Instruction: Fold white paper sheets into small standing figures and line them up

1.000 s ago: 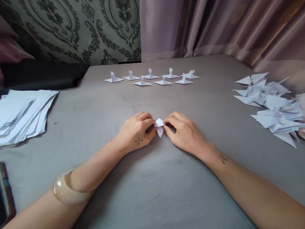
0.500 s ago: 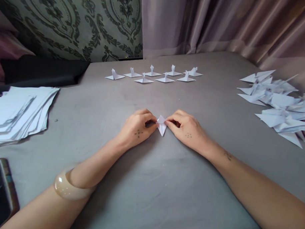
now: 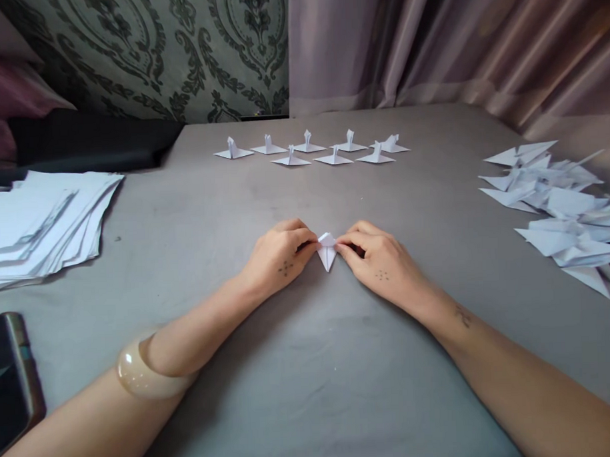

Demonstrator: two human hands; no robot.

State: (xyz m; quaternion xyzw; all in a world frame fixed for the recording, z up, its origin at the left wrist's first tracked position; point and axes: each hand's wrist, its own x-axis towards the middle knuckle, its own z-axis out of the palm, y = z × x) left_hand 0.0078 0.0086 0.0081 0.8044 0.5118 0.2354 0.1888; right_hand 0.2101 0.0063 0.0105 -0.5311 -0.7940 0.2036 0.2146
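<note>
Paper fold [image 3: 327, 252] — small, pointed, seemingly creased; both hands pinching.

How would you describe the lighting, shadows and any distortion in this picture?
Head view: soft, even light; faint shadows under the left hand and right hand pinching the folded paper; a glint on the bangle; wide-angle stretch bends the paper stack at the edge.

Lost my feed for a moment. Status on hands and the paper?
Left hand and right hand both pinching the small folded paper on the grey cloth. Nothing crowding it; finished folds sit far back.
</note>
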